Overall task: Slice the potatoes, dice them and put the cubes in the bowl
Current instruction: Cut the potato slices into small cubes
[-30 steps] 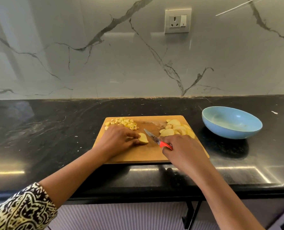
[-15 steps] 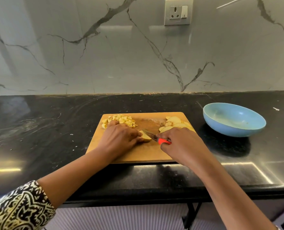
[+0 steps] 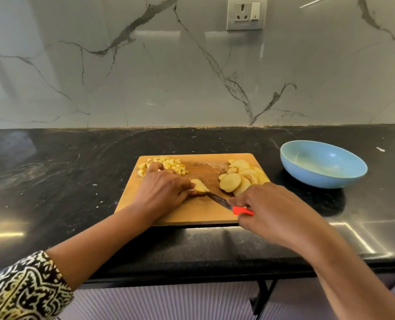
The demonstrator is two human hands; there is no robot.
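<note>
Pointing up-left at the potato piece (image 3: 200, 186), knife (image 3: 228, 204) lies diagonally.

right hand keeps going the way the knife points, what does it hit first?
Probably the potato piece pinned by the left hand: the knife in the right hand aims up-left with its tip at that piece. Fingertips sit just behind; depth unclear.

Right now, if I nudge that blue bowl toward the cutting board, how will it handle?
The blue bowl looks empty, so it is probably light and should slide easily on the glossy black counter. Its rounded sides narrow toward the base, so a push high on the rim may rock it; push low. It looks rigid, possibly ceramic, so it could chip against the cutting board.
</note>
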